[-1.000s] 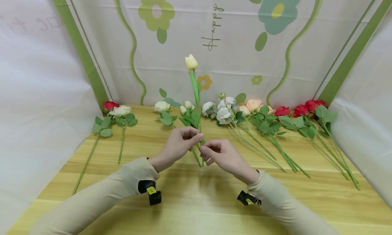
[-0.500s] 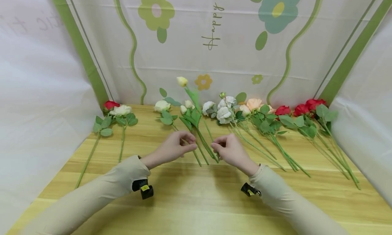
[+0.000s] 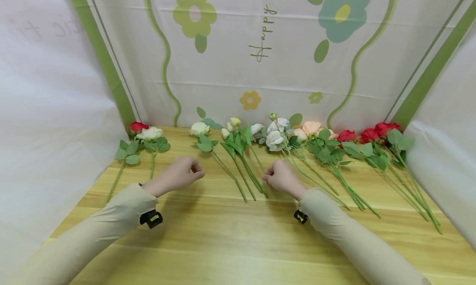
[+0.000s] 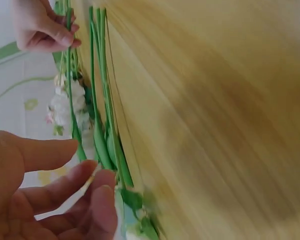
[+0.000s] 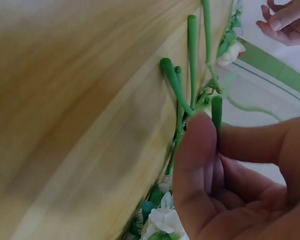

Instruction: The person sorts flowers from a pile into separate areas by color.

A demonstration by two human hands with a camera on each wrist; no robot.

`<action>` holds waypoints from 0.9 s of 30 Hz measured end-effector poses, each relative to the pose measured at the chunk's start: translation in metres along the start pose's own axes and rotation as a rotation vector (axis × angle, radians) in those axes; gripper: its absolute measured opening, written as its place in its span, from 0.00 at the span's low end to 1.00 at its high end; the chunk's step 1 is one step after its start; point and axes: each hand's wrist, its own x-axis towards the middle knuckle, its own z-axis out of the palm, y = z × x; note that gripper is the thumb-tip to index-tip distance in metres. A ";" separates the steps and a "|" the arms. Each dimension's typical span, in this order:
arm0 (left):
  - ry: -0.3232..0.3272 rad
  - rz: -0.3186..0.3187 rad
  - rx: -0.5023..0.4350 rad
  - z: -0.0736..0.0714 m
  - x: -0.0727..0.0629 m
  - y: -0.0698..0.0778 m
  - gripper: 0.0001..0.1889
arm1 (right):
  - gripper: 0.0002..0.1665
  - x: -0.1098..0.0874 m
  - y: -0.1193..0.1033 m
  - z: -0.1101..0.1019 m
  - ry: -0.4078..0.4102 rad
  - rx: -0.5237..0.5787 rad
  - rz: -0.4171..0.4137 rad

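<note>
My right hand (image 3: pixel 281 177) pinches the lower stem of a pale yellow tulip between thumb and fingers. The pinched stem end (image 5: pixel 216 111) sticks out in the right wrist view. This tulip slants away toward other tulips (image 3: pixel 225 133) lying in the middle of the table; leaves partly overlap there, so which bloom belongs to which stem is hard to tell. My left hand (image 3: pixel 178 175) hovers left of them, holding nothing, its fingers loosely bent and thumb apart in the left wrist view. Nearest to it lies a white rose (image 3: pixel 200 129) with a green stem.
A red rose (image 3: pixel 138 127) and another white rose (image 3: pixel 149 133) lie at the left. To the right are white flowers (image 3: pixel 276 140), peach roses (image 3: pixel 311 128) and red roses (image 3: pixel 386 129), stems toward the front. A printed cloth (image 3: pixel 223 70) stands behind the wooden table (image 3: pixel 238 243).
The tulip has swung down from upright to lie with the other tulips. My left hand has let go of it and moved left; my right hand has shifted slightly right with the stem.
</note>
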 end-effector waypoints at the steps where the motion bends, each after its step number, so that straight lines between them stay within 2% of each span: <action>1: -0.017 -0.022 0.015 -0.003 -0.001 -0.001 0.08 | 0.16 0.001 0.000 0.000 -0.015 -0.018 -0.005; 6: -0.100 -0.090 0.057 -0.010 -0.004 -0.010 0.19 | 0.17 0.006 0.003 0.001 -0.064 -0.084 -0.025; 10: -0.138 -0.099 0.060 -0.009 -0.003 -0.017 0.26 | 0.20 0.008 0.007 0.002 -0.077 -0.131 -0.043; 13: -0.158 -0.106 0.067 -0.009 -0.003 -0.020 0.27 | 0.19 0.009 0.009 0.003 -0.078 -0.152 -0.053; 18: -0.198 -0.146 0.082 -0.014 -0.003 -0.023 0.28 | 0.03 0.009 0.012 0.002 -0.071 -0.145 -0.065; 23: -0.228 -0.184 0.089 -0.021 -0.002 -0.029 0.28 | 0.05 0.011 0.015 0.003 -0.075 -0.136 -0.095; 27: -0.220 -0.232 0.143 -0.029 -0.002 -0.037 0.28 | 0.04 0.011 0.016 0.002 -0.075 -0.112 -0.092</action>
